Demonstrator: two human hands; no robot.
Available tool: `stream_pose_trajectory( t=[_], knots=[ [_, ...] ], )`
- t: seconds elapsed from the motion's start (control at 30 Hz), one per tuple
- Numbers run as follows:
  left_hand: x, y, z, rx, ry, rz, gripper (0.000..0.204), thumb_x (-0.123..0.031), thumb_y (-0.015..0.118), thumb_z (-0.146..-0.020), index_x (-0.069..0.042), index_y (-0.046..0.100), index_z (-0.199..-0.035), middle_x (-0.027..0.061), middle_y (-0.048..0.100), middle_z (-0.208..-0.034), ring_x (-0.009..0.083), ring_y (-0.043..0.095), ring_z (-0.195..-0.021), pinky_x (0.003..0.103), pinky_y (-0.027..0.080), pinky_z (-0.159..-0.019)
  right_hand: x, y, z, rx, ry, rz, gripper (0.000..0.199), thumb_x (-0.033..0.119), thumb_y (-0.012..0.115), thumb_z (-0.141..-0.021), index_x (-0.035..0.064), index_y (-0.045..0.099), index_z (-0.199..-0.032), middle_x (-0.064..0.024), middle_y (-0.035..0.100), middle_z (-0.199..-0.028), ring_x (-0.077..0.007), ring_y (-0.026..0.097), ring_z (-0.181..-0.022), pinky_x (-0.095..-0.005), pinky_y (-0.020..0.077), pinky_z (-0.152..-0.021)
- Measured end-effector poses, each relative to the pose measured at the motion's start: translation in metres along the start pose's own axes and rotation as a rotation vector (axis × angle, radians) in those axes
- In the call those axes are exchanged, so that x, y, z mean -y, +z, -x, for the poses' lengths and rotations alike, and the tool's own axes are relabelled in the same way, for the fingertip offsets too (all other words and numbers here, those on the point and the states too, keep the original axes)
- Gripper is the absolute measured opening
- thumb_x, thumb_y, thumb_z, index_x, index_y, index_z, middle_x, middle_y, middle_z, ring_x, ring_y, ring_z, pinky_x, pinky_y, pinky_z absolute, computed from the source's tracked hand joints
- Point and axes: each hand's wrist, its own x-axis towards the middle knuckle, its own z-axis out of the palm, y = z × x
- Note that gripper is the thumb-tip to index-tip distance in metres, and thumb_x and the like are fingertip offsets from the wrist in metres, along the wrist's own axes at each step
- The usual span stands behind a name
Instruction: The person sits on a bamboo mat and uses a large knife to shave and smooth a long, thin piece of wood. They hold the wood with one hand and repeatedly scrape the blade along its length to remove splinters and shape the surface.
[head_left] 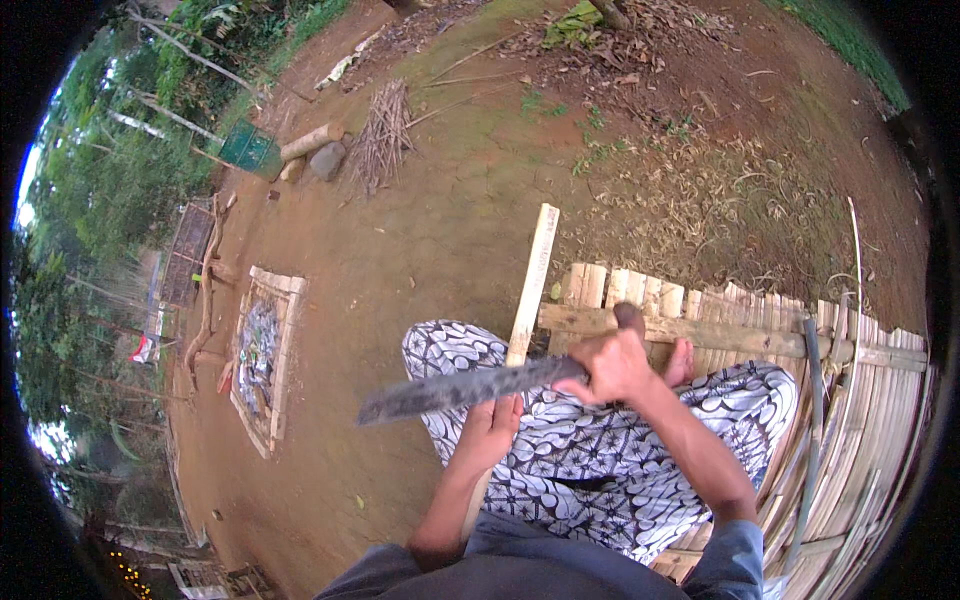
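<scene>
My right hand (606, 364) is closed around the handle of a machete (450, 390), whose dark, mottled blade reaches out to the left over my lap. A pale split bamboo strip (534, 280) runs from my lap out over the ground ahead, and the blade lies across it. Just below the blade, my left hand (488, 436) grips the strip, its fingertips partly hidden. Whether the edge bites into the bamboo, I cannot tell. Under both hands are my crossed legs in black-and-white patterned cloth (620, 480), with a bare foot (680, 363) showing at the right.
I sit on a slatted bamboo platform (850, 440) with a crosswise bamboo pole (740, 336). Curly shavings (720, 210) litter the earth ahead. Farther left are a framed bed of litter (262, 350), a stick pile (385, 135), a grey rock (327, 160) and a green drum (250, 150).
</scene>
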Motion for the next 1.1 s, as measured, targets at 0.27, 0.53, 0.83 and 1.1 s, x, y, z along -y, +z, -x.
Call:
stream_pose_trajectory(
  t=[0.27, 0.53, 0.83, 1.1],
  knots=[
    [-0.017, -0.010, 0.010, 0.023, -0.054, 0.051, 0.037, -0.027, 0.034, -0.098, -0.006, 0.049, -0.073, -0.0039, 0.041, -0.057, 0.0044, 0.036, -0.048, 0.021, 0.030, -0.044, -0.029, -0.020, -0.007, 0.026, 0.567, -0.121, 0.052, 0.055, 0.053, -0.079, 0.0049, 0.066, -0.077, -0.0163, 0.058, -0.054, -0.0337, 0.060, -0.054, -0.0407, 0.0491, -0.055],
    [-0.011, 0.003, 0.007, 0.000, 0.009, -0.118, 0.037, -0.025, 0.035, -0.097, -0.002, 0.051, -0.073, 0.0009, 0.044, -0.056, 0.0093, 0.042, -0.051, 0.026, 0.035, -0.049, 0.000, -0.025, 0.002, -0.022, 0.105, -0.030, 0.052, 0.055, 0.056, -0.075, 0.0045, 0.066, -0.073, -0.0138, 0.061, -0.060, -0.0271, 0.062, -0.055, -0.0356, 0.0484, -0.052],
    [-0.014, -0.001, 0.017, -0.075, 0.209, -0.271, 0.028, -0.018, 0.042, -0.095, -0.001, 0.053, -0.076, 0.0040, 0.047, -0.056, 0.0090, 0.042, -0.052, 0.028, 0.037, -0.049, -0.004, 0.001, -0.003, -0.046, 0.122, -0.152, 0.048, 0.050, 0.054, -0.076, 0.0043, 0.060, -0.064, -0.0136, 0.054, -0.052, -0.0311, 0.055, -0.048, -0.0405, 0.0443, -0.051],
    [-0.010, -0.006, 0.020, -0.087, 0.186, -0.242, 0.028, -0.019, 0.043, -0.094, -0.002, 0.052, -0.074, 0.0017, 0.047, -0.054, 0.0084, 0.042, -0.050, 0.027, 0.036, -0.048, -0.045, -0.015, -0.007, 0.072, 0.517, -0.179, 0.053, 0.054, 0.049, -0.081, 0.0037, 0.067, -0.079, -0.0144, 0.056, -0.052, -0.0282, 0.059, -0.049, -0.0371, 0.0450, -0.049]
  ],
)
